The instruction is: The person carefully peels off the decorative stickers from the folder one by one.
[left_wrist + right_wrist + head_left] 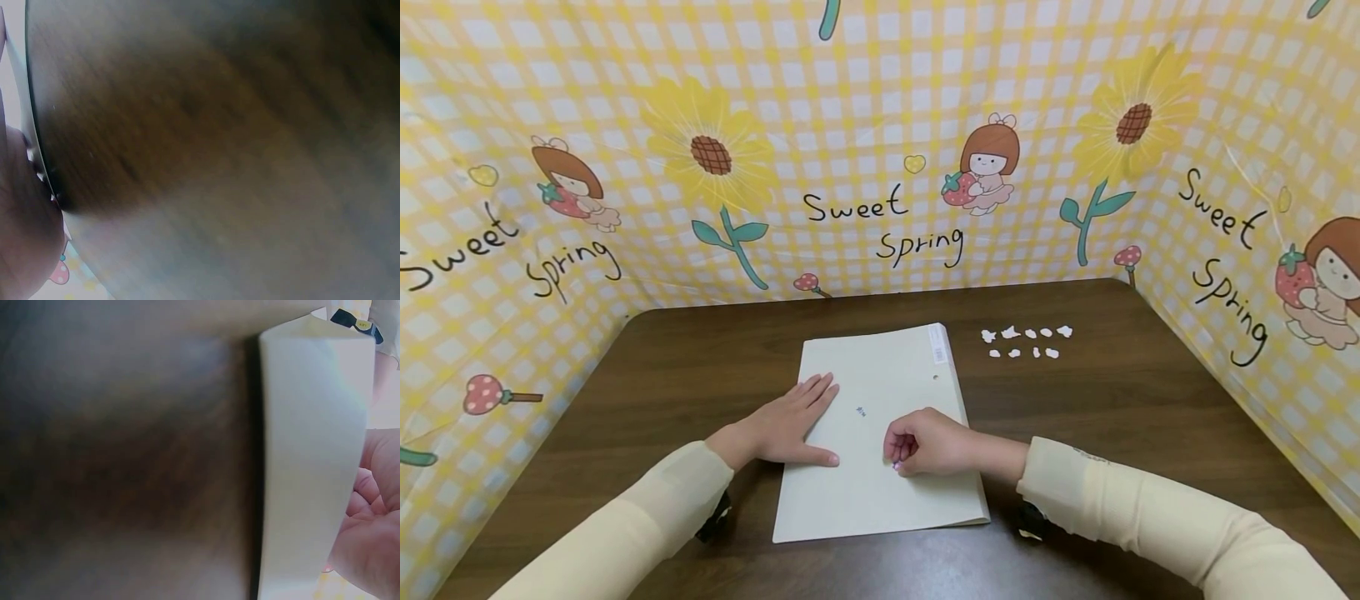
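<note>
A cream file folder (857, 508) lies on the dark wooden table, a white label near its far right corner. My left hand (786, 421) rests on the folder's left side, fingers spread. Over the folder's right half, my right hand (932, 442) has its fingers curled, and its thumb and fingertips pinch a tiny white and purple piece (897, 466). Most of that piece is hidden by the fingers, so its kind cannot be told. A small dark blue mark (861, 411) shows on the folder between the hands. In the right wrist view, the folder's thick cream side (312, 469) stands beside the right hand (375, 531).
Several small white paper-like scraps (1030, 333) lie in two rows on the table (1075, 400), right of the folder. A yellow checked cloth (850, 125) with printed flowers and lettering hangs behind and along both sides of the table.
</note>
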`<action>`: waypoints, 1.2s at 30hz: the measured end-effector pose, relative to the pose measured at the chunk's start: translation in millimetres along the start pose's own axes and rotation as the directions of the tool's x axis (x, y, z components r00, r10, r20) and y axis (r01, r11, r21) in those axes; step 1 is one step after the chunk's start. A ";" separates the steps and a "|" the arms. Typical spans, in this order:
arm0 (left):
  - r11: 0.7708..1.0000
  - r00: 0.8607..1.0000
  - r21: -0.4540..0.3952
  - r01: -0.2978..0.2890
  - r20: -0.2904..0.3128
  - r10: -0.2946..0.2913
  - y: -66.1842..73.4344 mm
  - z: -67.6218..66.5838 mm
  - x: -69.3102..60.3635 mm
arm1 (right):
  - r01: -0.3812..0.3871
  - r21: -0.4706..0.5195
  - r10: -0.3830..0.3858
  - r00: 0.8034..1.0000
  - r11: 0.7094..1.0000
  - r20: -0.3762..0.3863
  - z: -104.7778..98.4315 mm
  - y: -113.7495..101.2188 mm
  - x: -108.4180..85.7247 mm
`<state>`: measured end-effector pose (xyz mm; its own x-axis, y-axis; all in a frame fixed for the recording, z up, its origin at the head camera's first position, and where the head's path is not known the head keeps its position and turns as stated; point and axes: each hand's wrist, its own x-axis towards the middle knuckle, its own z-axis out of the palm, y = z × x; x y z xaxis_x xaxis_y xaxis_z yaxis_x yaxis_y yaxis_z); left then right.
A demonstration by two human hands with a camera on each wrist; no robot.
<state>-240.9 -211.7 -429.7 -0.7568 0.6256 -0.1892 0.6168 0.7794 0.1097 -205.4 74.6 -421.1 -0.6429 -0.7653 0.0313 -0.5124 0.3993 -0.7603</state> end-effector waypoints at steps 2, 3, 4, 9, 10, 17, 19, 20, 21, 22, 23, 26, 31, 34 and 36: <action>1.000 1.000 -0.004 -0.007 -0.005 0.007 0.2 0.3 0.2 | 0.008 -0.004 -0.008 1.000 1.000 0.005 0.1 -0.3 0.2; 1.000 1.000 -0.004 -0.008 -0.005 0.008 0.2 0.3 0.3 | 0.011 -0.006 -0.011 1.000 1.000 0.008 0.1 -0.4 0.3; 1.000 1.000 -0.004 -0.009 -0.005 0.009 0.3 0.3 0.3 | 0.014 -0.007 -0.014 1.000 1.000 0.012 0.1 -0.6 0.4; 1.000 1.000 -0.006 -0.005 0.005 0.005 0.2 0.1 0.1 | 0.011 -0.012 -0.010 0.999 1.000 0.032 0.0 -2.6 0.3; 1.000 1.000 -0.008 -0.004 0.006 0.004 0.2 0.0 0.1 | 0.012 -0.015 -0.011 0.999 1.000 0.031 0.0 -3.1 0.1; 1.000 1.000 -0.011 0.003 0.009 -0.003 -0.8 0.7 0.4 | 0.021 -0.053 -0.021 1.000 0.998 -0.005 -0.3 -5.7 -1.6; 1.000 1.000 -0.010 0.005 0.010 -0.005 -1.0 1.1 0.4 | 0.015 -0.055 -0.015 1.000 0.998 -0.007 -0.4 -6.2 -1.6; 1.000 1.000 -0.010 0.005 0.010 -0.005 -1.2 1.3 0.5 | 0.010 -0.054 -0.010 1.000 0.998 -0.006 -0.4 -6.3 -1.4; 1.000 1.000 -0.011 0.004 0.007 -0.004 -1.2 1.4 0.5 | 0.004 -0.053 -0.005 1.000 0.999 -0.005 -0.5 -6.5 -1.2; 1.000 1.000 -0.010 0.007 0.009 -0.007 -1.3 1.4 0.5 | 0.000 -0.051 0.000 1.000 0.999 -0.004 -0.6 -6.4 -0.9; 1.000 1.000 -0.007 0.008 0.009 -0.008 -1.2 1.5 0.4 | -0.002 -0.049 0.002 1.000 0.999 -0.001 -0.6 -6.4 -0.6; 1.000 1.000 -0.003 0.006 0.008 -0.006 -1.1 1.3 0.2 | -0.008 -0.034 0.009 1.000 0.999 0.015 -0.8 -6.0 0.3; 1.000 1.000 -0.007 -0.004 0.005 0.004 -0.5 0.1 0.0 | -0.019 -0.029 0.021 0.998 0.999 0.057 -1.7 -4.9 1.4; 1.000 1.000 -0.006 -0.005 0.006 0.005 -0.4 0.2 0.2 | -0.015 -0.040 0.017 0.998 0.999 0.063 -2.1 -4.3 1.7; 1.000 1.000 -0.005 -0.006 0.005 0.006 -0.4 0.4 0.5 | 0.000 -0.047 0.003 0.999 0.999 0.054 -2.0 -4.0 1.8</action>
<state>-241.5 -211.7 -430.2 -0.7523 0.6299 -0.1931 0.6201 0.7760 0.1155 -205.7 72.7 -416.7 -0.6125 -0.7905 -0.0056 -0.5385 0.4224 -0.7291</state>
